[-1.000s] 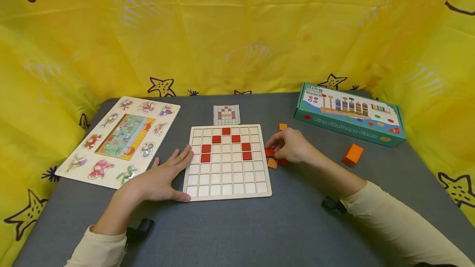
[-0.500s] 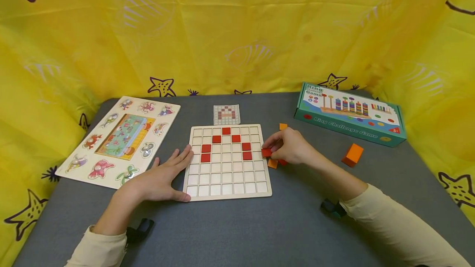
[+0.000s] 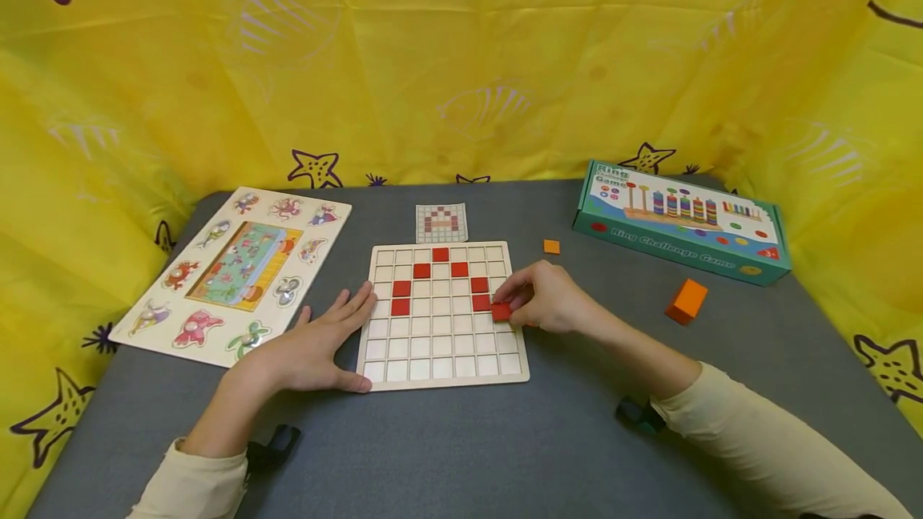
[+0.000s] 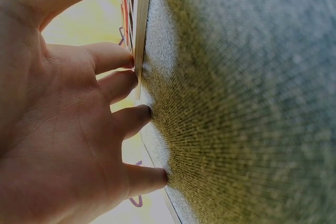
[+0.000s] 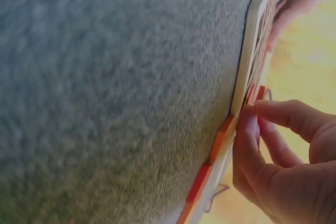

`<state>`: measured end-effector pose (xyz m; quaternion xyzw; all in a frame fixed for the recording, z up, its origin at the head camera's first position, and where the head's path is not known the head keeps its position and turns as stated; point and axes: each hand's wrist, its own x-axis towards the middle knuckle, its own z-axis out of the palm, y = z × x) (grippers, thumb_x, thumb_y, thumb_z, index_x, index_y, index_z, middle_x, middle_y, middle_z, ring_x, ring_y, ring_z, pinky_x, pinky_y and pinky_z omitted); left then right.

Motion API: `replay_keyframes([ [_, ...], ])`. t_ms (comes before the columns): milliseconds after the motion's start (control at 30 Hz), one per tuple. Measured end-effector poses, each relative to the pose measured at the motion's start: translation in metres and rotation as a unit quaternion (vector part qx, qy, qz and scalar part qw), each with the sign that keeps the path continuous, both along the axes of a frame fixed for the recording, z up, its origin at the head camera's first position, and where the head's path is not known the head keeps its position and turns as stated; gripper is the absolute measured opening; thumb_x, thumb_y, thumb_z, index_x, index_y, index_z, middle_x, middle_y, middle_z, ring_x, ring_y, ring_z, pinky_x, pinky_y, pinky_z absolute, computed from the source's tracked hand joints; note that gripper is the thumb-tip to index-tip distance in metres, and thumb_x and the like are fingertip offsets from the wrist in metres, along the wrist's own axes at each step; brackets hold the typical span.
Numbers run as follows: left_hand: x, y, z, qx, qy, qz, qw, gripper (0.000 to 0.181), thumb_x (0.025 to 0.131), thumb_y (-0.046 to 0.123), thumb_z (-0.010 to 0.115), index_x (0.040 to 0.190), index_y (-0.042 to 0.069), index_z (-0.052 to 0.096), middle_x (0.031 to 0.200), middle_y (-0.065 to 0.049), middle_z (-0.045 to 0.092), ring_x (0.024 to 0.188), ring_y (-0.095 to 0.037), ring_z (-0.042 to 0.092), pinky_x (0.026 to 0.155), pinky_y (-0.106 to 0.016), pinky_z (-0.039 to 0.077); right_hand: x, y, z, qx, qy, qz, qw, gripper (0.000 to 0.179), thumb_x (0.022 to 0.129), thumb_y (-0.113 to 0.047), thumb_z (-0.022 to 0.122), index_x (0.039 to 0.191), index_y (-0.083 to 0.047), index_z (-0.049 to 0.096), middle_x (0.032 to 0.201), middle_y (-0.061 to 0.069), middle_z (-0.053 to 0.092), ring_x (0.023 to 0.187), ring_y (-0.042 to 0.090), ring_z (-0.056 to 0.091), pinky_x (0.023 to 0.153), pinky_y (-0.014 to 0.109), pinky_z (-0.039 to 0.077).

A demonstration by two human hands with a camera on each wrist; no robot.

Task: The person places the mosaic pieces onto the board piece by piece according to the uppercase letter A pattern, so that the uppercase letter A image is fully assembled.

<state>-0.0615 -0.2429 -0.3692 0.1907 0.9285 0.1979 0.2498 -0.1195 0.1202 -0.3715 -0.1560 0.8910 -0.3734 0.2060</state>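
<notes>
A wooden grid board (image 3: 441, 347) lies in the middle of the table, with several red tiles set in its cells in a peaked arch. Over the board's right side, my right hand (image 3: 551, 299) pinches a red square tile (image 3: 501, 311) between thumb and fingers; the right wrist view shows this tile (image 5: 261, 92) at the fingertips. My left hand (image 3: 310, 351) rests at the board's left edge, fingers spread and fairly straight, touching the rim. In the left wrist view, the left hand's fingertips (image 4: 131, 61) meet the board edge and the tablecloth.
A small pattern card (image 3: 441, 223) lies behind the board. An orange tile (image 3: 551, 247) and an orange block (image 3: 686, 301) are to the right, below a Ring Challenge Game box (image 3: 681, 223). Loose orange (image 5: 221, 139) and red tiles (image 5: 199, 182) lie beside the board. A picture puzzle (image 3: 238, 271) is at left.
My right hand has carried the red tile leftward, from the table beside the board to over its right columns. My left hand has stayed put.
</notes>
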Motion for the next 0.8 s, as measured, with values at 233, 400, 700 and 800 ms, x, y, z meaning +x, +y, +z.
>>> replay_keyframes([
  [233,-0.001,0.0,0.0,-0.003,-0.001,0.003,1.0,0.123,0.078,0.059,0.085,0.169,0.015,0.014,0.177,-0.007,0.001,0.161,-0.045,0.003,0.115,-0.083,-0.001,0.004,-0.009,0.0,-0.004,0.0,0.014,0.9999,0.029,0.076,0.002,0.081,0.102,-0.012,0.082,0.087,-0.001,0.075,0.079,0.014,0.066,0.07,0.028,0.056],
  [400,0.0,0.0,-0.001,-0.002,-0.002,0.004,1.0,0.123,0.078,0.058,0.085,0.169,0.015,0.014,0.177,-0.007,0.0,0.161,-0.045,0.003,0.115,-0.083,-0.002,0.006,-0.014,0.002,-0.009,-0.004,0.021,0.9997,0.027,0.077,0.001,0.082,0.1,-0.013,0.082,0.087,-0.001,0.075,0.078,0.015,0.065,0.07,0.028,0.056],
  [700,-0.001,0.0,-0.002,-0.005,-0.002,0.005,1.0,0.123,0.078,0.058,0.085,0.169,0.015,0.013,0.177,-0.007,0.0,0.161,-0.045,0.003,0.115,-0.083,-0.001,0.006,-0.022,0.002,0.016,0.009,0.037,0.9992,0.027,0.075,0.0,0.083,0.098,-0.014,0.083,0.083,-0.003,0.074,0.077,0.013,0.064,0.07,0.027,0.055],
  [800,-0.001,0.0,-0.001,-0.005,-0.002,0.004,1.0,0.123,0.078,0.058,0.085,0.169,0.015,0.014,0.177,-0.007,0.0,0.161,-0.045,0.003,0.115,-0.083,-0.002,0.007,-0.025,0.001,0.023,0.014,0.037,0.999,0.027,0.074,0.0,0.083,0.096,-0.015,0.083,0.08,-0.004,0.072,0.076,0.013,0.062,0.069,0.027,0.053],
])
